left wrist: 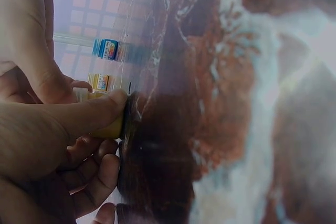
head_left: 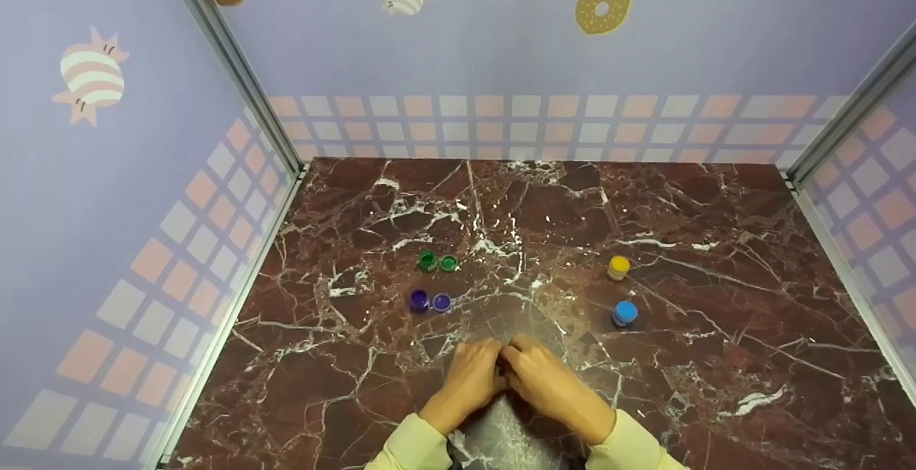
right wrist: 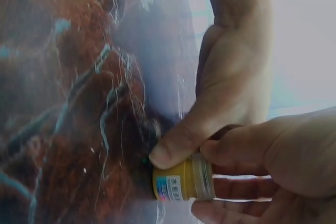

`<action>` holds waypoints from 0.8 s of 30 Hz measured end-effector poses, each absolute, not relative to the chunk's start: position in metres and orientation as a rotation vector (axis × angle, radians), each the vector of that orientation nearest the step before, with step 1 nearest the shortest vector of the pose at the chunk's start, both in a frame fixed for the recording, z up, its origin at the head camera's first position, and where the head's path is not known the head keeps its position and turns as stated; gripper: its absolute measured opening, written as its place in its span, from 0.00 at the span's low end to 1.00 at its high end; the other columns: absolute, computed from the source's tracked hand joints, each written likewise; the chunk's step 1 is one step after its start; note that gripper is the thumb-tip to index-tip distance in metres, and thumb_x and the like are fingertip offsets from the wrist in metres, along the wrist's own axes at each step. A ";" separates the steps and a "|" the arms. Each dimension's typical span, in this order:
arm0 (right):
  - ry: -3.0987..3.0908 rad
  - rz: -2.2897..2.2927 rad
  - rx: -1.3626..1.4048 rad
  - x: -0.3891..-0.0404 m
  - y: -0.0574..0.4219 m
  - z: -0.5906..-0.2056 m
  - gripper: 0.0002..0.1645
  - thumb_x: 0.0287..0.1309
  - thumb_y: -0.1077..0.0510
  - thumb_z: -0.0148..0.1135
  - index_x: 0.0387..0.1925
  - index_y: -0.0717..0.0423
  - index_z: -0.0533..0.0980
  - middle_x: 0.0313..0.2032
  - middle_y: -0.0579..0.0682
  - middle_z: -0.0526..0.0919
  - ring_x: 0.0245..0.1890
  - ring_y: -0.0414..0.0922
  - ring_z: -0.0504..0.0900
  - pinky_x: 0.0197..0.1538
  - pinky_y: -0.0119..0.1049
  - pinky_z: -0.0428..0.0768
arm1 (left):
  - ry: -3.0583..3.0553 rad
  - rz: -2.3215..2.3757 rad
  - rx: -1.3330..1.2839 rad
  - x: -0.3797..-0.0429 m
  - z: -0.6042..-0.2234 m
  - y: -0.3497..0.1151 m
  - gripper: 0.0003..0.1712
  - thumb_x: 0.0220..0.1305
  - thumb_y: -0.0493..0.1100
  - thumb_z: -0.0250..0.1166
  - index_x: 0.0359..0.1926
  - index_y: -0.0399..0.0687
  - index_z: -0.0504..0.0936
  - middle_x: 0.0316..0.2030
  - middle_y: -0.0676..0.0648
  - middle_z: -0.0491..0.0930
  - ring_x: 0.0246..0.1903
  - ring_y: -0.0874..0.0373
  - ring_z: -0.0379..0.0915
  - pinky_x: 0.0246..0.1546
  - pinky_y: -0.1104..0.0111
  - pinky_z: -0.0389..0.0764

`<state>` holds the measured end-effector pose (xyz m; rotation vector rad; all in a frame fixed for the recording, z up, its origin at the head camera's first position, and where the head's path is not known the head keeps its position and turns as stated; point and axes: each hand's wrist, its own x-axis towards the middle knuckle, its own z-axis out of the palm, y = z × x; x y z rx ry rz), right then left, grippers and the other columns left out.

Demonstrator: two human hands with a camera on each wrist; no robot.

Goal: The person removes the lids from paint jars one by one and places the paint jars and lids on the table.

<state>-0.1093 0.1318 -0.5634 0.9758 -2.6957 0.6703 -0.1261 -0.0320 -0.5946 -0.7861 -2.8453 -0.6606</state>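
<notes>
Between both hands, low over the table at the near middle, is a small yellow paint jar [right wrist: 170, 184] with a printed label. My left hand [head_left: 469, 373] holds its body, thumb along the side. At the jar's pale, clear-looking lid [right wrist: 203, 179], my right hand [head_left: 544, 377] pinches with thumb and fingers. The head view hides the jar behind the knuckles. Beyond the hands, to the left, stand an uncapped green paint jar [head_left: 427, 261] with its lid [head_left: 449, 263] beside it, and an uncapped purple paint jar [head_left: 419, 301] with its lid [head_left: 442, 303] alongside.
On the right side stand another yellow paint jar [head_left: 617, 268] and a blue paint jar [head_left: 625, 313], both capped. The dark red marbled table [head_left: 715, 355] is bounded by patterned panels [head_left: 501, 62] at the back and sides.
</notes>
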 end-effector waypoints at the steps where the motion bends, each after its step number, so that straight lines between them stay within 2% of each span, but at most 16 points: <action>1: -2.695 0.673 0.999 -0.110 0.133 -0.563 0.10 0.50 0.69 0.72 0.33 0.61 0.78 0.34 0.51 0.76 0.35 0.47 0.78 0.40 0.42 0.81 | -2.845 -0.662 -0.787 -0.126 -0.595 -0.032 0.17 0.42 0.43 0.79 0.32 0.48 0.79 0.28 0.52 0.80 0.33 0.53 0.81 0.37 0.61 0.70; 4: -2.698 0.654 1.066 -0.111 0.135 -0.562 0.08 0.53 0.69 0.71 0.34 0.61 0.79 0.37 0.52 0.79 0.38 0.49 0.79 0.42 0.41 0.82 | -2.846 -0.659 -0.788 -0.126 -0.594 -0.032 0.19 0.43 0.45 0.80 0.36 0.48 0.82 0.31 0.52 0.83 0.35 0.53 0.82 0.38 0.61 0.71; 9: -2.704 0.638 1.173 -0.113 0.139 -0.561 0.04 0.58 0.67 0.68 0.36 0.60 0.81 0.41 0.52 0.82 0.42 0.48 0.81 0.48 0.40 0.83 | -2.881 -0.669 -0.774 -0.126 -0.594 -0.031 0.19 0.45 0.46 0.80 0.36 0.48 0.82 0.31 0.51 0.83 0.36 0.53 0.82 0.39 0.61 0.70; 14: -2.672 0.661 1.249 -0.114 0.144 -0.565 0.08 0.54 0.69 0.70 0.35 0.57 0.82 0.44 0.49 0.84 0.44 0.46 0.81 0.56 0.44 0.80 | -2.897 -0.691 -0.759 -0.126 -0.594 -0.030 0.20 0.46 0.51 0.81 0.33 0.49 0.81 0.30 0.52 0.82 0.35 0.53 0.82 0.39 0.61 0.70; 18: -2.607 0.683 1.270 -0.115 0.146 -0.569 0.13 0.47 0.72 0.70 0.35 0.55 0.84 0.45 0.48 0.85 0.46 0.46 0.81 0.56 0.44 0.79 | -2.898 -0.690 -0.756 -0.126 -0.594 -0.030 0.21 0.44 0.52 0.82 0.32 0.49 0.80 0.29 0.52 0.81 0.33 0.54 0.82 0.38 0.60 0.71; 24: -2.514 0.832 1.252 -0.115 0.150 -0.572 0.13 0.49 0.70 0.71 0.38 0.55 0.86 0.48 0.49 0.86 0.50 0.47 0.79 0.57 0.44 0.79 | -2.893 -0.677 -0.768 -0.126 -0.594 -0.031 0.20 0.48 0.51 0.81 0.35 0.49 0.81 0.30 0.52 0.82 0.35 0.53 0.82 0.39 0.61 0.71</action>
